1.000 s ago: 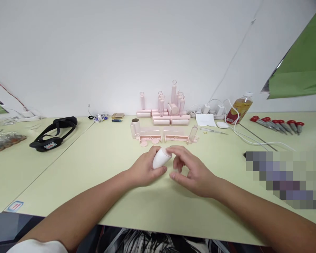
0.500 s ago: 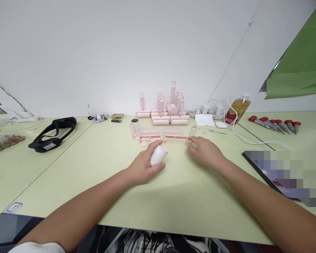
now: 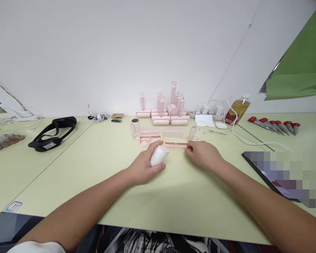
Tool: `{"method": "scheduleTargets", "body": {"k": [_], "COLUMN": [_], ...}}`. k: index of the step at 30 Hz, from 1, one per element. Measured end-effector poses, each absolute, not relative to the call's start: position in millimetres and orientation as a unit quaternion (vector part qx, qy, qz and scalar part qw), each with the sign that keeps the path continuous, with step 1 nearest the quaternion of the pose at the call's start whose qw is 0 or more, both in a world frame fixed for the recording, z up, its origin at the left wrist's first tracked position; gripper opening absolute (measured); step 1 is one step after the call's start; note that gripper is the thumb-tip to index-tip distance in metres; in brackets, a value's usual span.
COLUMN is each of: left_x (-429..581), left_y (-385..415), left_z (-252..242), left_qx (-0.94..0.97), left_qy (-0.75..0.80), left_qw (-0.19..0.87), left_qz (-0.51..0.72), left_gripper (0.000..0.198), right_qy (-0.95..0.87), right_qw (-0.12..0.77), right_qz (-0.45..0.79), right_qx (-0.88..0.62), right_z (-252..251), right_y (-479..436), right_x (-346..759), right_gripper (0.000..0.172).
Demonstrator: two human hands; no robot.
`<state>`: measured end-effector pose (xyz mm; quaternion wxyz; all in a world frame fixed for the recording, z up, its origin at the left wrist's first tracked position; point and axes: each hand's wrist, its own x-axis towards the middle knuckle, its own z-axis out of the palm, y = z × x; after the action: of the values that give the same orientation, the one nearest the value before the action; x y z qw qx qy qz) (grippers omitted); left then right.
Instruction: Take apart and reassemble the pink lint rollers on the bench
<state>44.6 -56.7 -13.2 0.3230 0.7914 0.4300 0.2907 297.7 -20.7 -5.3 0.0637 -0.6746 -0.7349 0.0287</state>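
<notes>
My left hand (image 3: 143, 168) is wrapped around a white roll (image 3: 159, 155) with a pink end, held just above the pale green table (image 3: 94, 168). My right hand (image 3: 204, 155) pinches the right end of a flat pink frame piece (image 3: 176, 144) lying on the table. Behind it lie a second pink frame (image 3: 149, 137), a clear cover (image 3: 173, 132), a small clear tube (image 3: 192, 133) and a cardboard-cored roll (image 3: 135, 128).
Several pink rollers (image 3: 168, 110) are stacked at the wall. A black headset (image 3: 52, 135) lies at the left. Red-handled screwdrivers (image 3: 275, 126), a bottle (image 3: 237, 109), white cables and a blurred dark tablet (image 3: 284, 175) are at the right.
My right hand left the white roll, reached to the far pink frame piece, took its end and pulled it a little nearer. My left hand kept the roll almost still.
</notes>
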Motion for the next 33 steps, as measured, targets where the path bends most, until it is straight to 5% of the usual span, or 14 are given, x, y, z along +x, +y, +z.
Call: {"method": "scheduleTargets", "body": {"k": [5, 9, 21, 33], "left_x": [46, 41, 39, 50], "left_y": [-49, -35, -25, -39], "left_z": [-12, -9, -19, -18], "left_qx": [0.648, 0.549, 0.476, 0.504], "left_qy": [0.414, 0.409, 0.431, 0.376], "left_qw": [0.528, 0.614, 0.675, 0.706], "left_qz": [0.359, 0.392, 0.363, 0.326], "left_gripper": [0.063, 0.055, 0.049, 0.057], "right_qy": [-0.767, -0.781, -0.828, -0.665], "right_qw": [0.114, 0.133, 0.107, 0.217], "right_qz": [0.092, 0.184, 0.332, 0.521], "right_qx": [-0.624, -0.582, -0.439, -0.488], "right_z": [-4, -4, -13, -22], "right_y": [-31, -40, -47, -49], "right_x": [295, 292, 284, 268], "right_gripper": [0.01, 0.029, 0.014, 0.046]}}
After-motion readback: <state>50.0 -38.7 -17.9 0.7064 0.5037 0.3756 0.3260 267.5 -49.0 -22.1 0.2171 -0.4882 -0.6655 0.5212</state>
